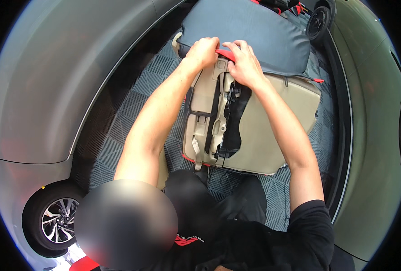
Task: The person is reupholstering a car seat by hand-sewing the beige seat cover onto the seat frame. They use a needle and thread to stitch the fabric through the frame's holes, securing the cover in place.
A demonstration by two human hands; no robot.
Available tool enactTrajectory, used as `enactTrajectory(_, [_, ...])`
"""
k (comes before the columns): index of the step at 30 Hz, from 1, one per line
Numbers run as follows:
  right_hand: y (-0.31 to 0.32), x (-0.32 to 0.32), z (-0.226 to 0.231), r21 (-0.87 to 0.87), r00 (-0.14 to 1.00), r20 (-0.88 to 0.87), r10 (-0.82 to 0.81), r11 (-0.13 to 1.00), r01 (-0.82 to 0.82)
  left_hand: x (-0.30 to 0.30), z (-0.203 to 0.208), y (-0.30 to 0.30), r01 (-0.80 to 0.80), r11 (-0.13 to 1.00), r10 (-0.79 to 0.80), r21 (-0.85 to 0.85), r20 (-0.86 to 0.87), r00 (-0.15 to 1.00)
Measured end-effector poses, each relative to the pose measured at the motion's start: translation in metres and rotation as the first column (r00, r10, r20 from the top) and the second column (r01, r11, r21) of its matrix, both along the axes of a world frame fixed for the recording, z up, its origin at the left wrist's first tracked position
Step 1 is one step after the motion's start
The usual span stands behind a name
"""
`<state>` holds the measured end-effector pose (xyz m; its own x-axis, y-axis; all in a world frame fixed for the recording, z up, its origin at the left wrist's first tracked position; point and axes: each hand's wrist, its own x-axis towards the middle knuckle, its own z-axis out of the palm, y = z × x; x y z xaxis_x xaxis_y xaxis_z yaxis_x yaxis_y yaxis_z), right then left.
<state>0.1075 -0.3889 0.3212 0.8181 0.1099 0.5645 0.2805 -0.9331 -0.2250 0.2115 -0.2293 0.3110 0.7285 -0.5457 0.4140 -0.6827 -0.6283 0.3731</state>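
A beige car seat back (272, 131) lies before me, with a dark blue-grey fitted cover (250, 27) over the seat's far part. A strip of red fabric (226, 54) shows at the cover's near edge, between my hands. My left hand (203, 52) is closed, its fingers curled on the left end of this strip. Over the right end bends my right hand (244, 65), with thumb and fingers pinching the fabric. Just below them is a beige plastic latch piece (220, 67). A metal rail (223, 122) and black lining show in the seat's long gap.
Grey car bodywork (74, 67) curves along the left, with a wheel (60, 220) low down. Greenish bodywork (372, 135) stands close on the right. Patterned floor tiles (128, 122) lie between them. A small red tab (318, 80) sticks out at the seat's right edge.
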Motion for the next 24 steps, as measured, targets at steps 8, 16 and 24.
enactTrajectory(8, [0.038,-0.009,0.015,-0.148,0.773,-0.567,-0.285,0.958,0.244,-0.002,0.025,0.001,-0.018,0.994,0.035,0.104,-0.164,0.986])
enactTrajectory(16, [0.018,0.027,-0.009,0.649,0.766,-0.582,0.273,0.723,0.236,-0.003,0.027,0.004,-0.032,0.998,0.043,0.056,-0.208,0.977])
enactTrajectory(24, [0.056,0.024,-0.002,0.441,0.773,-0.554,-0.308,0.680,0.586,0.003,0.030,0.007,-0.012,0.997,0.036,0.077,-0.320,0.947])
